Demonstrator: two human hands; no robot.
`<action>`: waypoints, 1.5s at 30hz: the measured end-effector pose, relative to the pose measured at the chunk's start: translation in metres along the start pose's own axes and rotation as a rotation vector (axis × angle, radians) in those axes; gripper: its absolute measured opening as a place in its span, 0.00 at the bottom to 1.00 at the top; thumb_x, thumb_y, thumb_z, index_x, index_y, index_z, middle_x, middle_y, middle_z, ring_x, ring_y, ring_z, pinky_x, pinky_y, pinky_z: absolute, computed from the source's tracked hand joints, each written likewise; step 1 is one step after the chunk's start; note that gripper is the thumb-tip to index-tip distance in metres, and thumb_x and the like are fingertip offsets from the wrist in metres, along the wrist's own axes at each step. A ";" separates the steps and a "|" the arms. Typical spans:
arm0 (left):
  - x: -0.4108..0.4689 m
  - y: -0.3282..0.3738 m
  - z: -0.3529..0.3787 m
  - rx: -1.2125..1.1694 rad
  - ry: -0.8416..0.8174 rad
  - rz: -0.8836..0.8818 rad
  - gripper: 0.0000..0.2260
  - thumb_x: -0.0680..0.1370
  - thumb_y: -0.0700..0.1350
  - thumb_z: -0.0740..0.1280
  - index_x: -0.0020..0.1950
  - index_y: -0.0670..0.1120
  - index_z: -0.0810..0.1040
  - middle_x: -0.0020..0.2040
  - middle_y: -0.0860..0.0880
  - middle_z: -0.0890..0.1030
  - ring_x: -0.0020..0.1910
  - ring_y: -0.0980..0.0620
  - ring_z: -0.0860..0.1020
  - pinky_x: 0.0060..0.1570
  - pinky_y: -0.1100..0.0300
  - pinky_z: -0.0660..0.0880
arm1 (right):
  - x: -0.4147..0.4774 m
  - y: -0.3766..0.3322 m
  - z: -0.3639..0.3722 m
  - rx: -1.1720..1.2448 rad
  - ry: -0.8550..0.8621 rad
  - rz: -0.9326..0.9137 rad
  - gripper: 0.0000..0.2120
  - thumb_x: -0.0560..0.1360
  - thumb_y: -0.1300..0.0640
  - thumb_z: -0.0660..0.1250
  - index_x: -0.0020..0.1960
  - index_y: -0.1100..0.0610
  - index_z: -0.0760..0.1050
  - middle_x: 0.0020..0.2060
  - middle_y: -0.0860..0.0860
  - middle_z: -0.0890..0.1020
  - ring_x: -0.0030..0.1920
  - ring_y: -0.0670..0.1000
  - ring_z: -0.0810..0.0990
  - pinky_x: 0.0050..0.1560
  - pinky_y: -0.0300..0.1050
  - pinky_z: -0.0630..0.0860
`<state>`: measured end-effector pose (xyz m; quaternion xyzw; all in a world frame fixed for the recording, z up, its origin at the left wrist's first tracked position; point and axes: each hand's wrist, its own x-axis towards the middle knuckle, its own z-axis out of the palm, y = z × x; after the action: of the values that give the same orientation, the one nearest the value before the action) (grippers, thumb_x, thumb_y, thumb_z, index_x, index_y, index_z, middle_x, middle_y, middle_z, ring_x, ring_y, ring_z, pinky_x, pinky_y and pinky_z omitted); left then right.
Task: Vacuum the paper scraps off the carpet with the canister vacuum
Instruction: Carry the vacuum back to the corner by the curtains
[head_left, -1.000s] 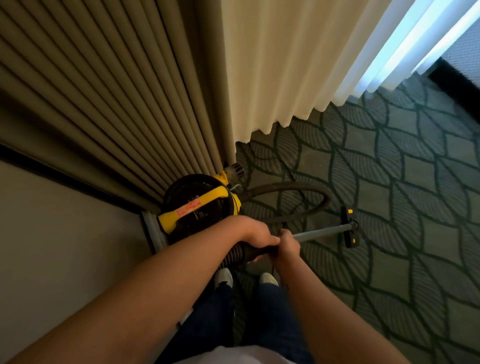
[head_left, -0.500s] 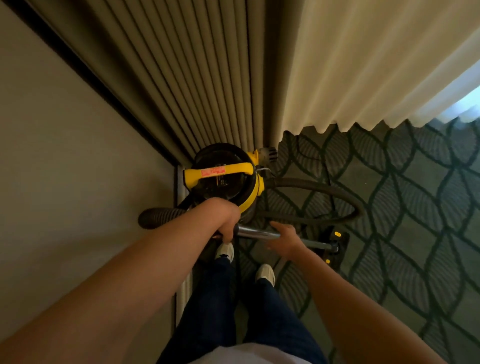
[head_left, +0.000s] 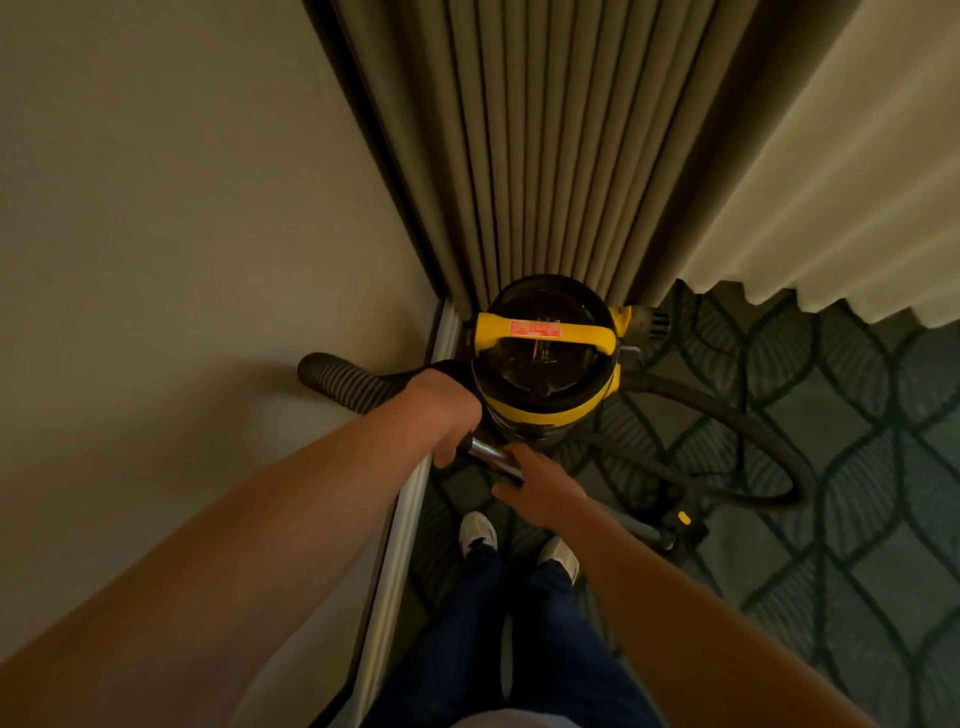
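Gripping hand: our left hand (head_left: 447, 415) is curled round the top of the metal tube (head_left: 491, 457), just where the ribbed hose (head_left: 337, 379) joins it, left of centre.
Right hand: our right hand (head_left: 537, 486) lies on the tube just below the left, fingers straight and loose, not wrapped round it.
Vacuum: the black and yellow vacuum (head_left: 545, 374) stands mid-frame on the carpet (head_left: 857, 467), backed against the dark curtain (head_left: 519, 156).
Floor head: the floor head (head_left: 680, 525) sits low and right of centre, near our right shoe (head_left: 561, 556), under the hose's loop.
Change: a second ago the right hand was clamped on the tube and the floor head reached out over open carpet. Now it is drawn in by our feet, that grip has loosened, and our view has swung toward the wall (head_left: 156, 208).
Meaning: we judge the stroke over and a reposition in hand; no carpet is being swept.
Paper scraps: none show in this dim view, so we cannot tell what remains.
Next: the right hand should close before we push out again.
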<state>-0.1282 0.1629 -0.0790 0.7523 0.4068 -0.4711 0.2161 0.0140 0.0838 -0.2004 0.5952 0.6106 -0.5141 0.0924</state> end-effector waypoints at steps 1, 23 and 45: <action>-0.002 -0.001 -0.001 0.014 0.010 -0.004 0.13 0.72 0.48 0.72 0.55 0.48 0.79 0.42 0.51 0.75 0.42 0.53 0.76 0.36 0.60 0.70 | 0.001 -0.005 0.001 0.010 0.026 -0.013 0.26 0.76 0.47 0.67 0.71 0.50 0.65 0.64 0.54 0.74 0.61 0.58 0.76 0.59 0.54 0.75; -0.005 -0.045 0.011 -0.492 1.427 -0.241 0.09 0.72 0.45 0.73 0.42 0.49 0.72 0.45 0.51 0.73 0.43 0.52 0.73 0.44 0.58 0.70 | 0.041 -0.058 -0.045 0.076 0.246 0.172 0.22 0.80 0.43 0.60 0.68 0.54 0.64 0.59 0.56 0.79 0.56 0.58 0.79 0.50 0.49 0.75; 0.045 -0.016 -0.010 -1.956 0.813 -0.331 0.30 0.78 0.47 0.69 0.75 0.43 0.59 0.71 0.42 0.70 0.69 0.42 0.70 0.65 0.51 0.69 | 0.055 -0.085 -0.053 0.035 0.288 0.170 0.21 0.78 0.43 0.62 0.64 0.55 0.70 0.54 0.54 0.81 0.53 0.57 0.80 0.50 0.53 0.79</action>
<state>-0.1260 0.1973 -0.1135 0.2885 0.7460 0.3216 0.5068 -0.0447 0.1783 -0.1722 0.7139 0.5557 -0.4245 0.0367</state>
